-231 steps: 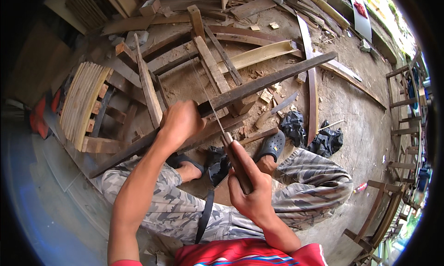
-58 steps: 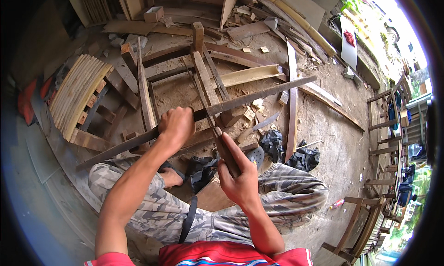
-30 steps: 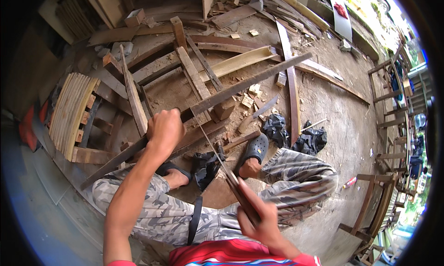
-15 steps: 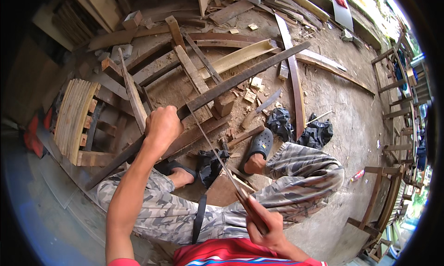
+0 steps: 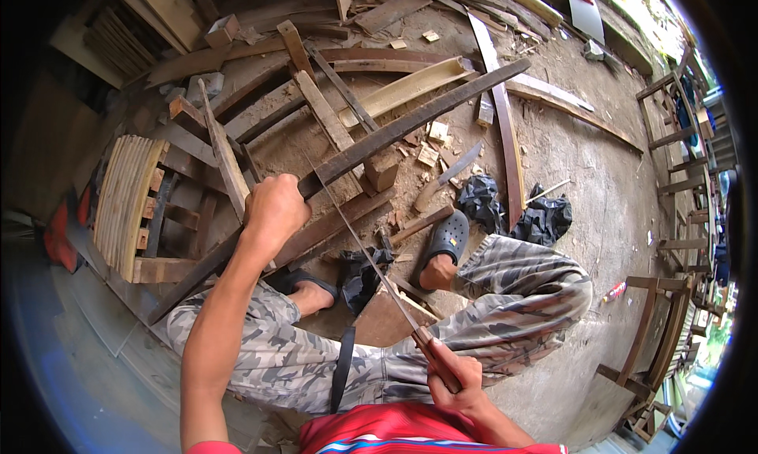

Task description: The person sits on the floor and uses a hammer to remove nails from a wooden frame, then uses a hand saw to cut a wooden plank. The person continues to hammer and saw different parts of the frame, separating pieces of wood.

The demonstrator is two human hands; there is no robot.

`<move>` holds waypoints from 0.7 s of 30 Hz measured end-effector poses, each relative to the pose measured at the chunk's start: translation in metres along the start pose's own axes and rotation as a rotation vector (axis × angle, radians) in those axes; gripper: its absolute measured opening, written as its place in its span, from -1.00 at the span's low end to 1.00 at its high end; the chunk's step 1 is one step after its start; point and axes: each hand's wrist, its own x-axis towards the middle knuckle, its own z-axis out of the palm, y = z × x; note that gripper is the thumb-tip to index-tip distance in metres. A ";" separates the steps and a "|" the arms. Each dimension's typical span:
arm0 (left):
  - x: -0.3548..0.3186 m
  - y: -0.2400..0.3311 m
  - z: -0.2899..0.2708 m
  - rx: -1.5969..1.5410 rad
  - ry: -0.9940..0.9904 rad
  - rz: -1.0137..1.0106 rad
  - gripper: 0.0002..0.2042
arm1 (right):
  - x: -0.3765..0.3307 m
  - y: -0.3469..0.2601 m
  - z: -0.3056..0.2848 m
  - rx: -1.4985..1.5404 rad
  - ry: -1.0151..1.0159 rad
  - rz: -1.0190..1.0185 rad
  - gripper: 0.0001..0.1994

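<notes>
My left hand (image 5: 272, 209) grips a long dark wooden plank (image 5: 410, 122) that runs from lower left up to the upper right, resting on a small wooden block (image 5: 381, 170). My right hand (image 5: 454, 375) is drawn back near my chest, closed on the wooden handle of a hand saw (image 5: 371, 264). The thin saw blade runs up and left from that hand to the plank, meeting it just right of my left hand. I sit with camouflage trousers, knees apart, feet in dark sandals (image 5: 448, 237).
Scrap boards, curved planks and offcuts litter the dirt ground ahead. A slatted wooden piece (image 5: 126, 201) lies at left. A big knife (image 5: 450, 174) and black bags (image 5: 545, 217) lie right of the plank. Wooden chair frames (image 5: 679, 138) stand at the right edge.
My right hand has pulled the saw back toward my body, from beside the plank to near my chest. My left hand stays clamped on the plank.
</notes>
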 end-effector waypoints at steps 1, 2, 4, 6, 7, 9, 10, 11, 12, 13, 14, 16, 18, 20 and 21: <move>-0.001 0.000 0.000 -0.003 0.004 0.008 -0.71 | 0.009 -0.005 0.000 -0.002 -0.024 0.005 -0.35; -0.002 0.000 0.000 0.015 0.016 0.005 -0.72 | 0.024 -0.007 0.002 -0.003 -0.050 0.009 -0.35; -0.003 0.002 0.002 0.056 0.032 0.015 -0.75 | 0.079 -0.023 0.023 0.048 0.004 0.003 -0.37; -0.003 0.004 -0.001 0.056 0.003 -0.007 -0.78 | 0.132 -0.030 0.043 0.086 -0.074 0.109 -0.39; -0.002 0.007 -0.002 0.055 -0.010 -0.015 -0.79 | 0.144 -0.029 0.051 0.094 -0.034 0.099 -0.39; -0.002 0.006 -0.004 0.027 -0.026 -0.001 -0.80 | 0.156 -0.016 0.070 0.113 0.033 0.082 -0.39; 0.000 0.001 -0.003 0.006 -0.031 -0.008 -0.80 | 0.148 -0.006 0.073 0.104 0.016 0.094 -0.39; 0.001 -0.003 0.000 -0.002 -0.062 -0.015 -0.77 | 0.123 0.005 0.067 0.091 -0.009 0.113 -0.39; 0.003 -0.005 0.000 -0.007 -0.091 -0.019 -0.74 | 0.095 0.015 0.059 0.080 -0.031 0.131 -0.39; 0.006 -0.005 -0.004 -0.015 -0.104 -0.025 -0.70 | 0.064 0.026 0.048 0.034 -0.012 0.048 -0.39; 0.006 -0.003 -0.004 -0.016 -0.111 -0.029 -0.70 | 0.032 0.034 0.036 -0.013 0.009 -0.031 -0.39; 0.006 0.001 -0.004 -0.008 -0.126 -0.034 -0.70 | 0.000 0.019 0.014 -0.027 -0.019 -0.013 -0.40; 0.007 -0.005 -0.004 -0.020 -0.120 -0.018 -0.75 | 0.011 0.016 0.012 -0.050 -0.034 0.012 -0.41; 0.007 0.002 -0.005 -0.006 -0.125 0.005 -0.84 | 0.050 0.003 0.026 -0.049 0.046 -0.026 -0.42; 0.003 -0.001 -0.003 -0.010 -0.122 0.016 -0.84 | 0.076 -0.011 0.030 -0.013 -0.036 0.087 -0.41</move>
